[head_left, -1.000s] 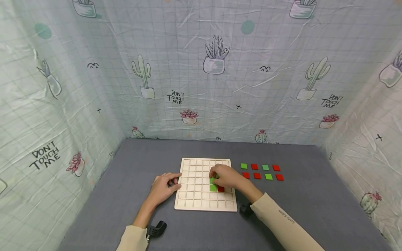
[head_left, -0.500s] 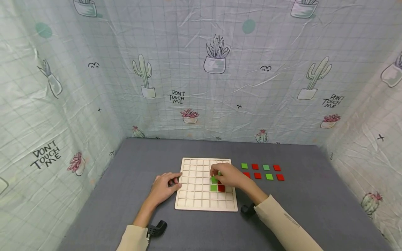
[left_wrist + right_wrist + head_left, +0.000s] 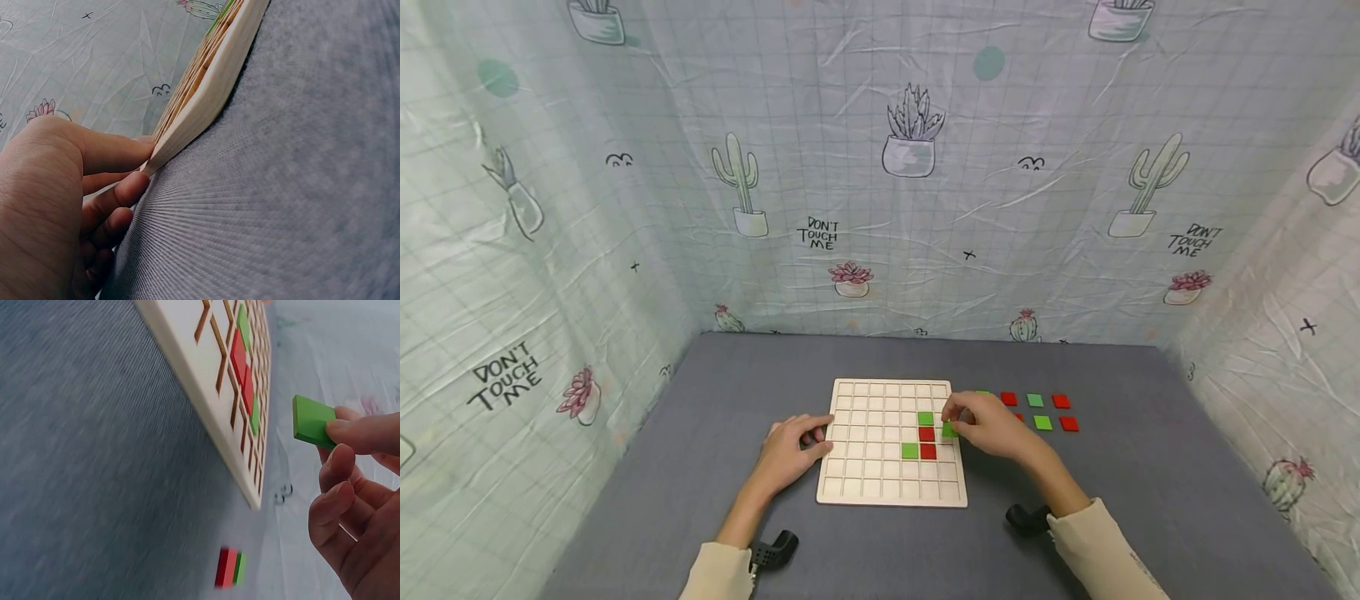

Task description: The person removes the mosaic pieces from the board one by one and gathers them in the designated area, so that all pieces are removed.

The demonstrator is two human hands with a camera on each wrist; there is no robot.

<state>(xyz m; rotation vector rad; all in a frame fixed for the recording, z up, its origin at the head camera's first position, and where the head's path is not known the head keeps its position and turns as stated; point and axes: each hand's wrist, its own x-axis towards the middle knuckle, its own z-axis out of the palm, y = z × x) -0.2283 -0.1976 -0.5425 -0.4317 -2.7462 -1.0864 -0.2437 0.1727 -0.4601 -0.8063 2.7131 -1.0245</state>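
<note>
A pale wooden grid board [image 3: 865,442] lies on the table. My right hand [image 3: 996,425] pinches a small square green tile [image 3: 312,420] between thumb and fingers, over the board's right edge. In the head view this held tile partly shows past the fingertips. On the board sit two red tiles [image 3: 927,434] in one column, with a green tile [image 3: 926,418] behind them and another green tile [image 3: 910,451] to the left of the nearer red one. My left hand [image 3: 790,448] touches the board's left edge with thumb and fingertips, near a corner in the left wrist view [image 3: 47,181].
Right of the board, red and green tiles lie in two rows, among them a red tile [image 3: 1060,401] and a green tile [image 3: 1042,423]; my right hand hides some. A grey cloth [image 3: 730,367] covers the table. A cactus-print curtain [image 3: 820,167] encloses the back and sides.
My right hand has moved right from the board's middle, carrying a green tile with it. The cell left of the farther red tile is now bare. My left hand stays put.
</note>
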